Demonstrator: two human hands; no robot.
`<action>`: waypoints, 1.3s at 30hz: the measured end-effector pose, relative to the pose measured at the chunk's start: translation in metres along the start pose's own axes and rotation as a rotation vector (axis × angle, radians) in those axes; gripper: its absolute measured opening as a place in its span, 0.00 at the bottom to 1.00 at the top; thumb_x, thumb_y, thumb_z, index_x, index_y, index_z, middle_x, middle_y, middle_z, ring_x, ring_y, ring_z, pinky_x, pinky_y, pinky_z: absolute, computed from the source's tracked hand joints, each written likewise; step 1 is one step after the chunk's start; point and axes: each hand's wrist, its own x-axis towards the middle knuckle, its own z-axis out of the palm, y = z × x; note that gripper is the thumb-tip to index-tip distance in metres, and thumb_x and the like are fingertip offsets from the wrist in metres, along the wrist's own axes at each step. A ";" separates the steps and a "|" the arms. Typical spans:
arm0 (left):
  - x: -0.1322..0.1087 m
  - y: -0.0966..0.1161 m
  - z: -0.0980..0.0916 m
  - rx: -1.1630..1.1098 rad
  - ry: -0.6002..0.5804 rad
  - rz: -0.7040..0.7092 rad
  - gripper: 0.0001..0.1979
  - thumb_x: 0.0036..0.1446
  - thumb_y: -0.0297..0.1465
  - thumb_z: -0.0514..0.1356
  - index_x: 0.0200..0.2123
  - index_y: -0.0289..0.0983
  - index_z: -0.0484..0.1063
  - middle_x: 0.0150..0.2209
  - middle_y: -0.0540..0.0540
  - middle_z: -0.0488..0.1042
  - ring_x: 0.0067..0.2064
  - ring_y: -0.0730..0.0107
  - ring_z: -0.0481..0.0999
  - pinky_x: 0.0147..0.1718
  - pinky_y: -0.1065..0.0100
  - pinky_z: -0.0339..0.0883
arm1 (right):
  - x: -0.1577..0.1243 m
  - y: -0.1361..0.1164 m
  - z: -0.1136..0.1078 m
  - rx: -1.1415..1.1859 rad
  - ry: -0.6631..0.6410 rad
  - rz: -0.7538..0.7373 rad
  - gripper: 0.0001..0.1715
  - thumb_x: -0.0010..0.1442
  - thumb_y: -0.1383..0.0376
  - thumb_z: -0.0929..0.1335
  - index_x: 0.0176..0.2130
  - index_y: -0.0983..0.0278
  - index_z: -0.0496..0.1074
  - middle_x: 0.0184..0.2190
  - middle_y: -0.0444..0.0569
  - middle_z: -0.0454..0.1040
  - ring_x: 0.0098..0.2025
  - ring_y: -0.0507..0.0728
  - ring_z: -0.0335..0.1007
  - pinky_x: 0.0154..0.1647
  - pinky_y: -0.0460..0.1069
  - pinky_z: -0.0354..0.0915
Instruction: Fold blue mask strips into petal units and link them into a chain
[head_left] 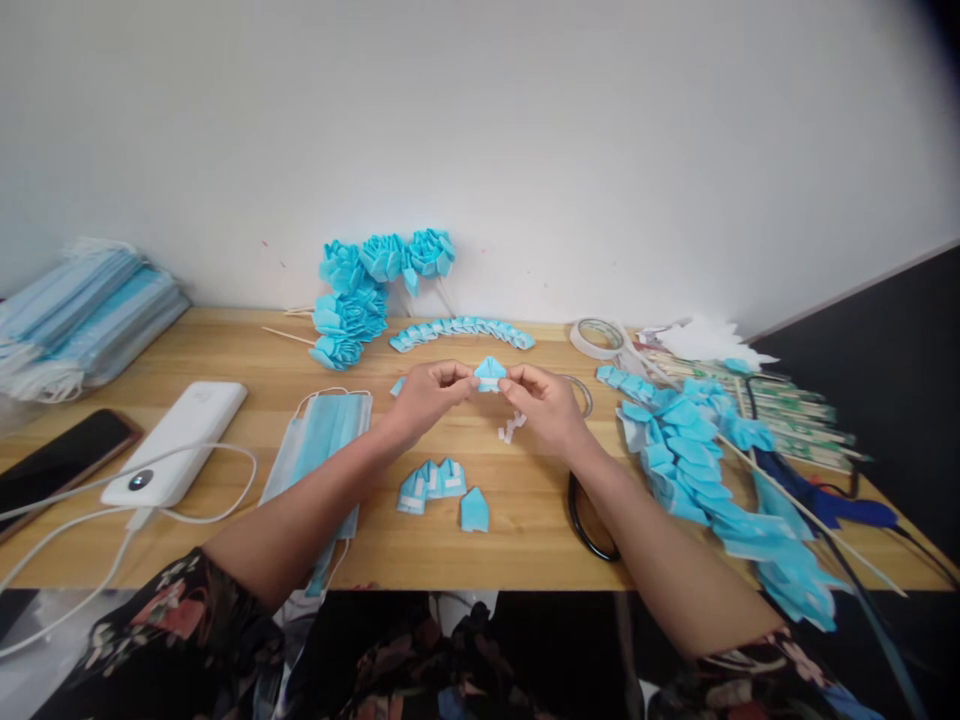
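Note:
My left hand (429, 395) and my right hand (546, 405) meet above the middle of the wooden table (240, 360). Both pinch one small folded blue petal piece (490, 373) between their fingertips. Under my right hand lies a little white scrap of tape backing (511, 428). Near the front edge sit a short row of folded blue pieces (433, 482) and a single one (474, 510). A flat blue face mask (324, 430) lies to the left of my left forearm.
Finished blue flowers (375, 285) on sticks lean at the wall, with a curved row of petals (461, 330) before them. A tape roll (598, 338), wooden sticks and a long chain of blue pieces (690, 450) lie right. Left are stacked masks (82, 315), a power bank (180, 440) and a phone (60, 455).

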 end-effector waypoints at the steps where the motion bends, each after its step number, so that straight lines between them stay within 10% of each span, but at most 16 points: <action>1: 0.000 0.000 0.000 -0.003 0.020 -0.009 0.11 0.50 0.37 0.62 0.25 0.34 0.70 0.23 0.52 0.67 0.24 0.79 0.60 0.24 0.72 0.53 | 0.000 -0.001 0.000 0.008 0.014 -0.009 0.11 0.57 0.58 0.66 0.33 0.63 0.72 0.26 0.43 0.71 0.26 0.51 0.65 0.27 0.45 0.60; 10: 0.000 0.000 0.003 -0.037 0.062 -0.018 0.11 0.48 0.36 0.62 0.26 0.34 0.70 0.23 0.53 0.66 0.24 0.80 0.59 0.24 0.73 0.53 | -0.009 -0.012 0.002 -0.337 0.096 -0.314 0.07 0.60 0.66 0.65 0.31 0.61 0.73 0.29 0.46 0.76 0.32 0.54 0.70 0.37 0.49 0.64; 39: -0.001 -0.007 0.004 0.177 0.020 0.170 0.09 0.52 0.35 0.58 0.27 0.35 0.72 0.24 0.51 0.69 0.28 0.75 0.65 0.29 0.72 0.57 | -0.007 -0.010 0.002 -0.392 -0.013 -0.317 0.09 0.60 0.68 0.64 0.32 0.62 0.73 0.27 0.46 0.74 0.31 0.54 0.68 0.36 0.49 0.60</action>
